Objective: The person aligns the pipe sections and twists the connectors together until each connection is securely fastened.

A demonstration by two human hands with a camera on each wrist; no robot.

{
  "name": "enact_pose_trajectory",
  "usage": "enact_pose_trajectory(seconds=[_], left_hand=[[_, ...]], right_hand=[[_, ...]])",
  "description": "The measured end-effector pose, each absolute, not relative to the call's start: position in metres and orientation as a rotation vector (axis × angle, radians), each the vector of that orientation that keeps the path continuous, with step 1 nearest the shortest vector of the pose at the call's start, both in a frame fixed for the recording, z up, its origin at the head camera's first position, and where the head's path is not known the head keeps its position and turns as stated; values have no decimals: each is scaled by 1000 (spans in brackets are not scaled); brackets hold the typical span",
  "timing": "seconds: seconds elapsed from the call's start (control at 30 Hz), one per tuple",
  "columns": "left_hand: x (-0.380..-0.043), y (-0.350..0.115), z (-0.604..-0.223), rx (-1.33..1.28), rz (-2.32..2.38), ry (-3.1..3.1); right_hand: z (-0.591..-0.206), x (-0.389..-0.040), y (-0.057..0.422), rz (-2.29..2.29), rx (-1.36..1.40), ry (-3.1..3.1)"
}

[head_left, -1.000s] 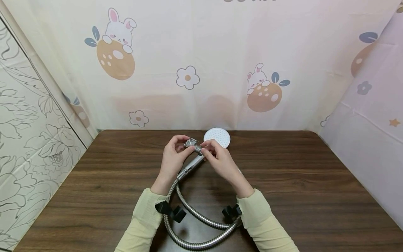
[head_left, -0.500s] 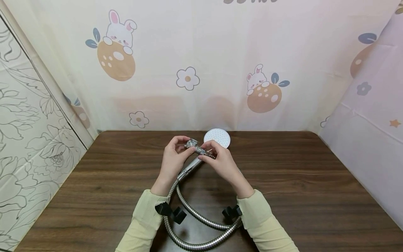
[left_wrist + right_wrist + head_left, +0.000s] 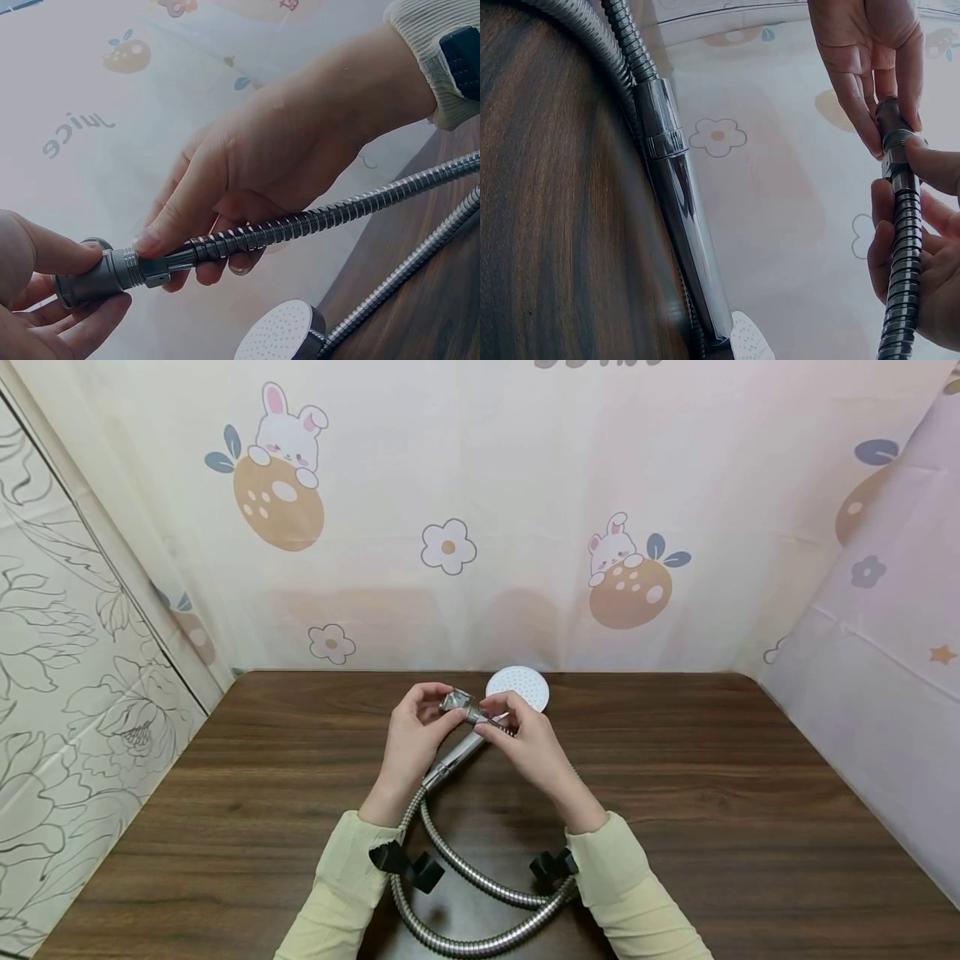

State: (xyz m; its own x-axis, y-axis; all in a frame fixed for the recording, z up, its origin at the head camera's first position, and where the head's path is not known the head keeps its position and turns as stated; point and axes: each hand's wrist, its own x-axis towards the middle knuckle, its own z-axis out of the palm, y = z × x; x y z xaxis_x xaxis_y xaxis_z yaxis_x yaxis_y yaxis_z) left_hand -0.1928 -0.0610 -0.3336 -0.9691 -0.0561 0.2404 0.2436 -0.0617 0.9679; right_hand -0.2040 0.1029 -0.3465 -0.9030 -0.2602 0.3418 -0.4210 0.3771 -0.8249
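Observation:
In the head view my left hand (image 3: pixel 411 739) pinches a short shiny metal fitting (image 3: pixel 454 700) above the table. My right hand (image 3: pixel 531 745) holds the end of a flexible shower hose (image 3: pixel 480 946) against it. The left wrist view shows the fitting's threaded end (image 3: pixel 132 268) meeting the hose nut (image 3: pixel 156 271), with the right thumb and fingers around nut and hose. How far the threads engage, I cannot tell. Below the hands lies a shower head (image 3: pixel 517 685) with a white face and chrome handle (image 3: pixel 686 232), joined to the hose's other end.
The hose lies looped on the dark wooden table (image 3: pixel 712 793), between and below the forearms. Black wrist mounts (image 3: pixel 424 870) sit near it. Behind the table's far edge hangs a printed curtain (image 3: pixel 360 510), and more patterned sheets stand at both sides.
My right fingers slid back along the hose end half a second ago, baring the nut, then shifted up over it again. My left hand and the shower head have stayed put.

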Motion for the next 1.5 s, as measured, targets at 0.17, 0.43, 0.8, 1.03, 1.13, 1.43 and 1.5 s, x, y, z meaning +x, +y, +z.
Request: enact_pose_trajectory(seconds=[0.17,0.43,0.8,1.03,1.13,1.43,1.5], left_hand=[[-192,-61,-333,-212,-2142,-1996],[-193,-61,-334,-218,-2137,-2005],[-196,-61,-337,-220,-2125,-2021],[-195,-61,-336,-241,-2124,-2016],[-195,-62,-335,-253,-2123,-2008],[-194,-63,-334,-257,-2117,-2005],[-194,-63,-334,-254,-2113,-2005]], right_hand=[[-346,-204,102,1603,601,-2489],[-324,-187,98,1606,651,-2508],[-349,-204,102,1519,609,-2526],[-349,-206,101,1513,596,-2492],[-349,-206,101,1487,610,-2477],[-348,-206,101,1474,640,-2432],[-348,-206,101,1500,636,-2434]])
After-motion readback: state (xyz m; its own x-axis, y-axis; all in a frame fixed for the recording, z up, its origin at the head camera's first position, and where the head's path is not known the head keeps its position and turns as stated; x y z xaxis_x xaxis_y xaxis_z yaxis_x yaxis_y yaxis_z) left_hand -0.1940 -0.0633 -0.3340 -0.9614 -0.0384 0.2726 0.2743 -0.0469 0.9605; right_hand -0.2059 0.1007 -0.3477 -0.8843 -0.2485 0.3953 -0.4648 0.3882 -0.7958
